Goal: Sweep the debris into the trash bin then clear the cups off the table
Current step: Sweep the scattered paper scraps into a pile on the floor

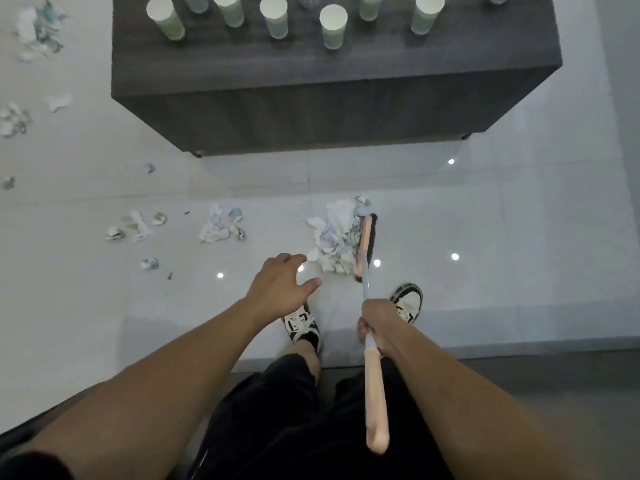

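The right hand (375, 327) grips the broom handle (374, 393), fingers wrapped round it where the pale peach grip meets the grey shaft. The broom head (365, 245) rests on the tiled floor (485, 237) just in front of the person's shoes, its bristles touching the right side of a gathered pile of crumpled paper debris (334, 239). The left hand (282, 284) hangs free above the floor near the pile, fingers spread and relaxed, holding nothing.

More debris lies well apart to the left: a clump (221, 225) beside the pile, smaller scraps (135, 225) further out, and larger heaps (38, 29) near the floor's far left edge. No trash bin shows in view, so where the sweep has to end cannot be told. The paper cups (333, 24) stand upright in a loose row toward the far edge of the dark tabletop (346, 67), untouched.

The task looks to be early in its sweeping stage. The risks from here: light paper could ride over or slip round the ends of the broom head if pushed fast, scattering the pile again. With only one hand on the handle, the head may twist and leave pieces behind. Scraps close to the table's base could get pushed underneath it, out of reach. A high swing of the handle near the table's near edge could topple cups.
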A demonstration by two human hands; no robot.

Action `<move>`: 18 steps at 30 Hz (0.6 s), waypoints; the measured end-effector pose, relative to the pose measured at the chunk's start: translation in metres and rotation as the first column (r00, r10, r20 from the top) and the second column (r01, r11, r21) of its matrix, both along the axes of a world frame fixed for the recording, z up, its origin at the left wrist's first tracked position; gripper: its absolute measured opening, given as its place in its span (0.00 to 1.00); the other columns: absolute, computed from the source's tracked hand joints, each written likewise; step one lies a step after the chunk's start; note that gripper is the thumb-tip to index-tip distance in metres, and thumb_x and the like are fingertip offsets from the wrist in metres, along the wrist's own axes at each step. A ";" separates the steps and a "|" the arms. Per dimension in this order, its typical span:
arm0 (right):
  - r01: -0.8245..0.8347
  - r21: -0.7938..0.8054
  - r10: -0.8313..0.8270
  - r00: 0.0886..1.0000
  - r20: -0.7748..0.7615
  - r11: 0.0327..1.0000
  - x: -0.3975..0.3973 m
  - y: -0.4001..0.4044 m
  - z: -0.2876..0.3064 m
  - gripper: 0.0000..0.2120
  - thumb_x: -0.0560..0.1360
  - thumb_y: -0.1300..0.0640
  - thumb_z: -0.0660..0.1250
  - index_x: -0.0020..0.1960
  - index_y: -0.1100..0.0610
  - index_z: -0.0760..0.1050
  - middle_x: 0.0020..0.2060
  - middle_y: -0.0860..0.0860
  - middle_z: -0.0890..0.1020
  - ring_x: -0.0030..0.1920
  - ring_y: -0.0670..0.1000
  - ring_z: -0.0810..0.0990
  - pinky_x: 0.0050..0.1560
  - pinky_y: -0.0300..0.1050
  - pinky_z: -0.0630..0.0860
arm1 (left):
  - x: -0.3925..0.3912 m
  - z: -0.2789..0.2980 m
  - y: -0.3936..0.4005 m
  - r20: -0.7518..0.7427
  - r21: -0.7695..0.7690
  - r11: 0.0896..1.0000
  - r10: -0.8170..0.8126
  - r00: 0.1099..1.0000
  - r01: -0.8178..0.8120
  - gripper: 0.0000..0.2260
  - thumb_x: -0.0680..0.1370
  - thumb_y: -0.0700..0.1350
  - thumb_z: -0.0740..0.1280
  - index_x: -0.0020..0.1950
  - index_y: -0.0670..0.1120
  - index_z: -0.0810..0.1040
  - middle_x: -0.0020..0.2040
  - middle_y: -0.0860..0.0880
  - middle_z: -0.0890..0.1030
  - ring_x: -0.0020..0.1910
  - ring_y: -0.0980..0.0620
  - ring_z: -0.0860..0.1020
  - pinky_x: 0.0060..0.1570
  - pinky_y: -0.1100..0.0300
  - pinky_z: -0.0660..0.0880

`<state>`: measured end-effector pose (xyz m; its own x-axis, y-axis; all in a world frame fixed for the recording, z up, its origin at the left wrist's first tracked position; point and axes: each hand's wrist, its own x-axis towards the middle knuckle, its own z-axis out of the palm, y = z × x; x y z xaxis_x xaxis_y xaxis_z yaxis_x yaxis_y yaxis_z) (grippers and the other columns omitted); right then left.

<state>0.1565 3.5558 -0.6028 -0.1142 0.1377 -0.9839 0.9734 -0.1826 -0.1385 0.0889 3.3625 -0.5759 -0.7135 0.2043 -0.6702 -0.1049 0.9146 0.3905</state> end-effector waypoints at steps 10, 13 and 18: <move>-0.111 0.002 0.110 0.986 0.124 0.994 -0.034 -0.007 0.020 0.08 0.80 0.63 0.56 0.44 0.62 0.71 0.27 0.55 0.70 0.22 0.48 0.64 0.19 0.33 0.60 | -0.016 0.005 -0.040 -0.016 -0.016 0.996 0.092 0.996 -0.092 0.23 0.79 0.52 0.63 0.73 0.48 0.68 0.69 0.46 0.70 0.67 0.46 0.69 0.57 0.58 0.66; -0.180 0.155 0.169 0.982 0.081 0.971 -0.052 0.011 0.020 0.10 0.78 0.66 0.57 0.40 0.65 0.71 0.26 0.56 0.72 0.20 0.50 0.66 0.20 0.35 0.63 | -0.022 0.005 -0.043 -0.003 -0.007 0.994 0.108 0.994 -0.108 0.22 0.79 0.50 0.63 0.72 0.48 0.69 0.66 0.46 0.73 0.64 0.47 0.72 0.53 0.60 0.66; -0.230 0.337 0.233 0.972 0.033 0.913 -0.099 0.063 0.004 0.08 0.75 0.69 0.56 0.40 0.68 0.73 0.23 0.56 0.73 0.20 0.52 0.69 0.24 0.41 0.68 | -0.030 0.002 -0.037 -0.023 -0.021 0.988 0.156 0.988 -0.156 0.22 0.79 0.53 0.63 0.72 0.50 0.69 0.67 0.48 0.73 0.64 0.47 0.72 0.55 0.59 0.67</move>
<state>0.0579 3.6184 -0.5984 -0.1900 0.4293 -0.8830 0.9815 0.1062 -0.1595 0.0585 3.3257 -0.5741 -0.7493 0.0745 -0.6580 -0.2389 0.8963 0.3735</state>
